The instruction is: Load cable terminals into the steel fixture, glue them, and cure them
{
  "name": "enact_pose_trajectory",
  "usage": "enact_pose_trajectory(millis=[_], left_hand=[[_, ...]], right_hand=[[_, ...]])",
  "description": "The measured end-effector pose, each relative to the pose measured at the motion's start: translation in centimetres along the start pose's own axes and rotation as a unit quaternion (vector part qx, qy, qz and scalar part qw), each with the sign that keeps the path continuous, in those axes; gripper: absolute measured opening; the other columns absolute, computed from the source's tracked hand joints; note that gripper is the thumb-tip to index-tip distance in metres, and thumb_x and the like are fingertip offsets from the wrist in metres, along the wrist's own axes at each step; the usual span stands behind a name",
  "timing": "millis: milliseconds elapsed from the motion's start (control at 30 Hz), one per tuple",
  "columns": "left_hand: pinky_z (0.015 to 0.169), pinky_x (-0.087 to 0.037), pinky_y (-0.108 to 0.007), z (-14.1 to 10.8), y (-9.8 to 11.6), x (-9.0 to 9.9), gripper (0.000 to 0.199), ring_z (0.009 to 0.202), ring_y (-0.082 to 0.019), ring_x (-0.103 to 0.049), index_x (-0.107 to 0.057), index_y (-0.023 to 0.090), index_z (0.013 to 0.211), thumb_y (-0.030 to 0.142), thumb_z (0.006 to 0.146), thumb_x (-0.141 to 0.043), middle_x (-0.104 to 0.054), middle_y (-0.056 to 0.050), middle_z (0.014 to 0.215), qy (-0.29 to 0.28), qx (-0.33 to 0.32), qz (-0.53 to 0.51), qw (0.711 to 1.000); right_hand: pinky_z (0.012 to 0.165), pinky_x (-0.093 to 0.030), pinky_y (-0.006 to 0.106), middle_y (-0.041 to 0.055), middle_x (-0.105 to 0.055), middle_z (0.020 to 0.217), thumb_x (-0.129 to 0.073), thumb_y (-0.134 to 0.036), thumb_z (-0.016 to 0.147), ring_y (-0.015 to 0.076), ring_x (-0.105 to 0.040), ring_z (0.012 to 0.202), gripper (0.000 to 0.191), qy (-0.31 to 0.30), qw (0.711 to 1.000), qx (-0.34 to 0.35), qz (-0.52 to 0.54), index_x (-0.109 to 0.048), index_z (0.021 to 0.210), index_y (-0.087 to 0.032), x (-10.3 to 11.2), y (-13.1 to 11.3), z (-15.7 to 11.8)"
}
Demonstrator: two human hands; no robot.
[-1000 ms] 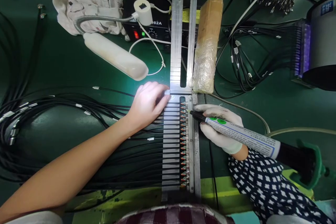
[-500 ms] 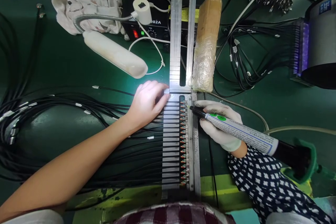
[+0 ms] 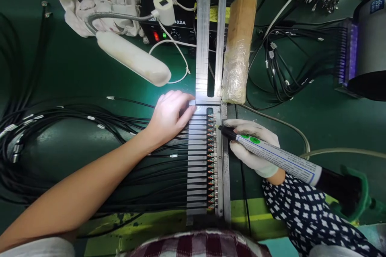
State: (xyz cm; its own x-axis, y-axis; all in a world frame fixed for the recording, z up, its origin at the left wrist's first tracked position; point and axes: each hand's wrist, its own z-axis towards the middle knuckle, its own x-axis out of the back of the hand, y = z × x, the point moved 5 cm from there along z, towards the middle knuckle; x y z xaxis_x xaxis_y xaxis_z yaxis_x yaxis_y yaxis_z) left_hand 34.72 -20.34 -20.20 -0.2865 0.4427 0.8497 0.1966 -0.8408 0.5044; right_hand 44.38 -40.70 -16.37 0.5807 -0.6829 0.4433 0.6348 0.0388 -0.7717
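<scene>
My bare left hand [image 3: 171, 115] pinches the upper left edge of a long metal fixture [image 3: 196, 176], thumb and fingers at its hinged end. In my gloved right hand [image 3: 256, 144] is a dispensing syringe [image 3: 277, 156], a printed white barrel with a black nozzle and a black rear end. Its nozzle tip is beside the upper part of a row of small cable connectors [image 3: 212, 154] held in the fixture. Black cables [image 3: 163, 172] run left from these connectors, passing under my left wrist. The fixture's slotted metal lid [image 3: 202, 48] is swung up, away from the connectors.
A white gooseneck lamp [image 3: 132, 58] lights the area above my left hand. Behind the lid stands a black control box [image 3: 181, 28]. A wrapped block [image 3: 239, 48] lies right of the lid. Cable bundles [image 3: 279, 76] lead to a purple-lit unit [image 3: 346, 56]. Crumpled cloth [image 3: 102, 0] lies at back left.
The syringe tip has shifted slightly toward me along the connector row, with my right hand following. My left hand keeps its place on the fixture. The view has tipped a little.
</scene>
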Motion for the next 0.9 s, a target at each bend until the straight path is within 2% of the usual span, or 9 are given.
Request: enact_pose_trajectory(millis=[667, 900], left_hand=[[0.078, -0.039, -0.035, 0.00, 0.17, 0.10, 0.022, 0.081, -0.021, -0.052, -0.065, 0.017, 0.105, 0.031, 0.098, -0.051, -0.061, -0.004, 0.084, 0.007, -0.005, -0.001, 1.000], [0.078, -0.039, -0.036, 0.02, 0.14, 0.08, 0.023, 0.082, -0.022, -0.052, -0.065, 0.017, 0.106, 0.033, 0.098, -0.050, -0.061, -0.004, 0.084, 0.003, 0.000, 0.003, 1.000]], right_hand=[[0.081, -0.065, 0.037, 0.0102, -0.079, 0.100, -0.076, -0.020, 0.081, 0.0236, -0.077, 0.090, 0.016, -0.012, 1.000, -0.005, -0.004, -0.065, 0.092, -0.023, 0.04, -0.24, -0.13], [0.082, -0.065, 0.040, 0.0107, -0.079, 0.102, -0.076, -0.019, 0.080, 0.0254, -0.077, 0.092, 0.017, -0.007, 1.000, -0.014, -0.007, -0.065, 0.093, -0.023, 0.11, -0.14, -0.13]])
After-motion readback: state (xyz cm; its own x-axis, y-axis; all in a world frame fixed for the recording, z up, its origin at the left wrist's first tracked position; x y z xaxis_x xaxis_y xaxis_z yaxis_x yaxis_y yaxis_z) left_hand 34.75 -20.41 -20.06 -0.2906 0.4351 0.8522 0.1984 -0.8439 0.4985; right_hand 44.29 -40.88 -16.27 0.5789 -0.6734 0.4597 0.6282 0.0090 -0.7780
